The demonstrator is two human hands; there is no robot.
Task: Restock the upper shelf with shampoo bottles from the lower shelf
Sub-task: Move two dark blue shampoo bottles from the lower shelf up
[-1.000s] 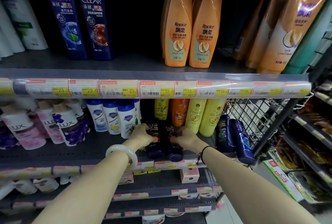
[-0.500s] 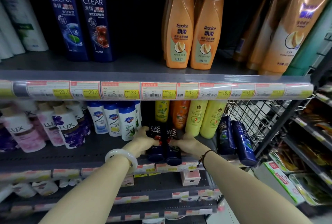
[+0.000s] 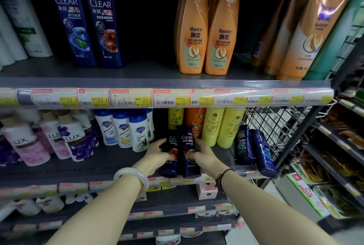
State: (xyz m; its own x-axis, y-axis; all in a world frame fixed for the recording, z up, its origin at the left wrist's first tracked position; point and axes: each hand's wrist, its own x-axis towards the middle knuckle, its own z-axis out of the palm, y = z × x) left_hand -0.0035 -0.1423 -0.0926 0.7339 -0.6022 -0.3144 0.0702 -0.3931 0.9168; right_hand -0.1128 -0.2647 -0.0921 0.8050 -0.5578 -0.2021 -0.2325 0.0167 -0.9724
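Observation:
Two small dark blue Clear shampoo bottles stand side by side at the front of the lower shelf (image 3: pixel 110 168). My left hand (image 3: pixel 157 153) grips the left bottle (image 3: pixel 171 152) from its left side. My right hand (image 3: pixel 201 153) grips the right bottle (image 3: pixel 187 146) from its right side; this bottle sits slightly higher than the other. On the upper shelf (image 3: pixel 149 71) two tall Clear bottles (image 3: pixel 86 22) stand at the left, with a dark gap between them and the orange Rejoice bottles (image 3: pixel 208 32).
Two more small Clear bottles (image 3: pixel 254 150) lean at the lower shelf's right end by a wire mesh side panel (image 3: pixel 275 126). Lux bottles (image 3: pixel 67 142), white-and-blue bottles (image 3: pixel 126 130) and yellow bottles (image 3: pixel 222 126) fill the lower shelf. A price-tag rail (image 3: pixel 169 97) runs along the upper shelf's edge.
Both hands have closed tighter on the two small bottles. The right bottle has risen a little above the left one.

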